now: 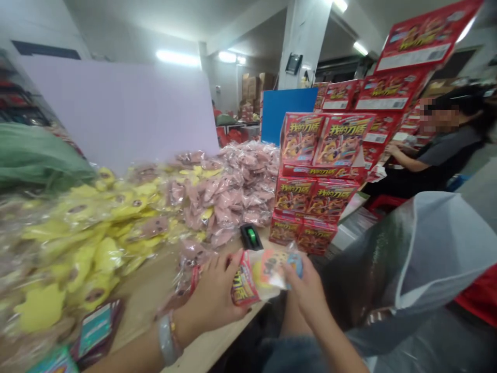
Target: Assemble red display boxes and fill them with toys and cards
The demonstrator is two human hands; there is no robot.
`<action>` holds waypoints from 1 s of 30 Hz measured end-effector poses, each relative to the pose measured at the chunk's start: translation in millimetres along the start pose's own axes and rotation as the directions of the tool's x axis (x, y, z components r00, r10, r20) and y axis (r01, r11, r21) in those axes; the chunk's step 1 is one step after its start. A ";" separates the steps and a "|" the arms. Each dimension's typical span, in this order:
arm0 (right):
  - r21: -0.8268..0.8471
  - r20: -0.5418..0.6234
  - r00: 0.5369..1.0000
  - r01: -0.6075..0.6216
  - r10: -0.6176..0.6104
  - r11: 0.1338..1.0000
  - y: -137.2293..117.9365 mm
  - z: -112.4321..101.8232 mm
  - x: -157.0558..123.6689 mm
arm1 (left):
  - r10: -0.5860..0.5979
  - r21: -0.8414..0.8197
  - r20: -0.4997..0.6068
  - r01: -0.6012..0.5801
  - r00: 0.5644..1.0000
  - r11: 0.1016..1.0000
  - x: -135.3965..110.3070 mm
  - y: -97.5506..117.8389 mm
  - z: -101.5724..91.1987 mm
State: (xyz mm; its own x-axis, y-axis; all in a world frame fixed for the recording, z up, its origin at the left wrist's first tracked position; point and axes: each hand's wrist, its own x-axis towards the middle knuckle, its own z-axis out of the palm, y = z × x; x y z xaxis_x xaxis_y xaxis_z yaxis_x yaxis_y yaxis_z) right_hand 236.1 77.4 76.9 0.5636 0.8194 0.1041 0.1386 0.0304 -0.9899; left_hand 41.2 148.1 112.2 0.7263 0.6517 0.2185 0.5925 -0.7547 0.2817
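Left hand (212,295), fingers spread, tips (232,260) pressed on the edge of a red printed card (244,282) inside a clear plastic bag (267,277). Right hand (306,292) pinching the far end of that same bag, thumb and fingers closed around a small colourful insert (281,267). Bag held between both hands, just above a pale wooden table (147,290). A translucent bangle (166,339) on the left wrist. Just beyond the bag, a small black holder with a green centre (250,237). To the left, a large heap of bagged pink and yellow soft shapes (155,217) on the table, with a few flat printed cards (95,329) near the table's front edge. Straight ahead, stacked red cartons (318,181) with Chinese lettering. Farther right, a seated co-worker (438,155), well apart, beside more red cartons (388,98).
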 end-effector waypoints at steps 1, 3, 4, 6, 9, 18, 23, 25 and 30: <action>-0.050 0.093 0.995 0.025 -0.020 0.998 -6.7 8.8 -2.3 | -0.013 0.017 -0.021 0.014 1.000 1.000 -2.4 1.1 -0.3; -0.108 0.261 0.963 0.100 -0.068 0.989 -22.1 24.5 -6.5 | -0.031 0.047 -0.075 0.035 0.997 0.998 -5.7 4.6 -0.4; -0.125 0.299 0.950 0.130 -0.087 0.984 -30.0 30.4 -8.2 | -0.046 0.052 -0.103 0.051 0.994 0.997 -7.1 7.0 -0.6; -0.143 0.339 0.938 0.128 -0.073 0.981 -44.6 36.9 -11.4 | -0.106 0.033 -0.168 0.113 0.980 0.993 -11.0 12.5 -1.5; -0.197 0.618 0.783 0.065 0.072 0.978 -62.7 36.2 -16.6 | -0.233 -0.122 -0.206 0.211 0.950 0.970 -24.6 20.1 -4.8; -0.119 0.452 0.868 0.288 -0.207 0.950 -90.5 18.7 -23.8 | -0.280 -0.903 0.142 0.240 0.949 0.356 -80.5 19.3 3.4; 0.226 0.471 0.850 -0.375 0.236 0.899 -68.4 12.6 -49.4 | -0.423 -0.817 0.012 0.252 0.906 0.518 -91.5 40.0 12.5; 0.230 0.620 0.692 -0.610 0.369 0.758 -56.7 10.2 -61.4 | -0.433 -0.750 0.038 0.312 0.901 0.583 -93.1 45.5 18.1; 0.008 0.711 0.565 -0.602 0.419 0.798 -23.7 9.8 -54.7 | -0.587 -0.639 0.287 0.608 0.756 0.471 -89.9 45.7 52.4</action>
State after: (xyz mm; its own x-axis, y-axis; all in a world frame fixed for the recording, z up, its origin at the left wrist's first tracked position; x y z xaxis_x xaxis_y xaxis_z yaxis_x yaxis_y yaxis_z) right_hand 194.0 37.4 93.7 -0.2024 0.8826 -0.4243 -0.2352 -0.4644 -0.8538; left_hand 21.3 51.1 56.5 0.3015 0.9148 -0.2688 0.4984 0.0891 0.8624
